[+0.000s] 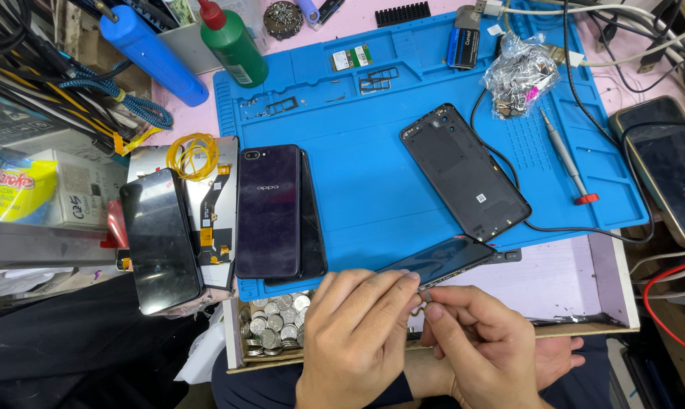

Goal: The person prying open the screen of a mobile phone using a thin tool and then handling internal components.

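Cluttered desk w/ blue mat (373, 189); at front edge, left hand (354, 333) clamped on phone (437, 259), right hand (479, 341) pinched a small pin (420, 300) at its side — tray-eject step prob.; next needed steady aim.

You face a pink-topped workbench (183, 113) under bright, even light, a blue work mat (358, 182) spread over its middle and an open drawer (607, 280) nearest you.

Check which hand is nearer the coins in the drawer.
Left. The left hand sits just right of the coins, nearly touching them, fingers on the dark phone. The right hand is farther right, beyond the left.
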